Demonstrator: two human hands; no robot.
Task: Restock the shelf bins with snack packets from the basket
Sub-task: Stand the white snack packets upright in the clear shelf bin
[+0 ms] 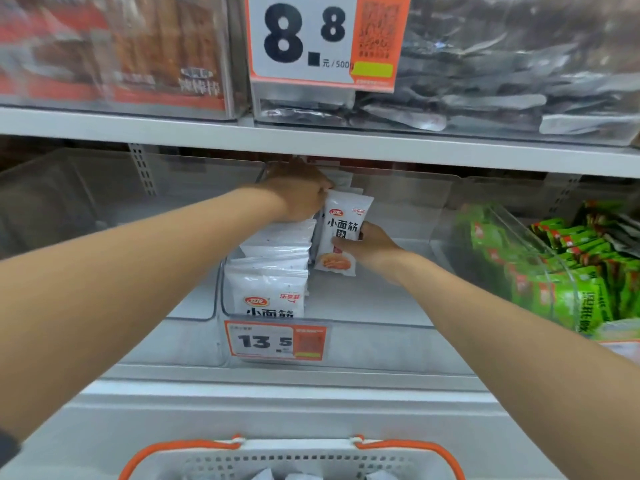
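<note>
Head view: both bare arms reach into the clear bin (381, 306) on the middle shelf. The basket (294, 460) sits low in front, with a few white corners showing inside.
Task's thing: a white packet (341, 233) stands upright, printed face forward, inside the bin and just right of the row of white packets (273, 271) that fills the bin's left side.
Right hand (369, 249): grips the packet's lower right edge. The thumb lies across the front and the other fingers are out of sight behind it.
Left hand (298, 197): lies on top of the back end of the row, touching the held packet's top corner. The back of the hand hides its fingers, so I cannot tell whether they pinch packets or only press them.
Step in hand: judged to be seating this packet among those at the back.
Doing it well: use the left hand to part or steady the standing packets, slide the new one down flat with its face forward, and let go only once its bottom edge rests on the bin floor.
Risk: thin packets slump easily, and a push from the side could topple the row into the bare right half.
Neighbours: green packets (571, 271) fill the next bin to the right, and a price tag (275, 341) reading 13.5 hangs on the bin's front.
Progress: the bin looks under half full.
</note>
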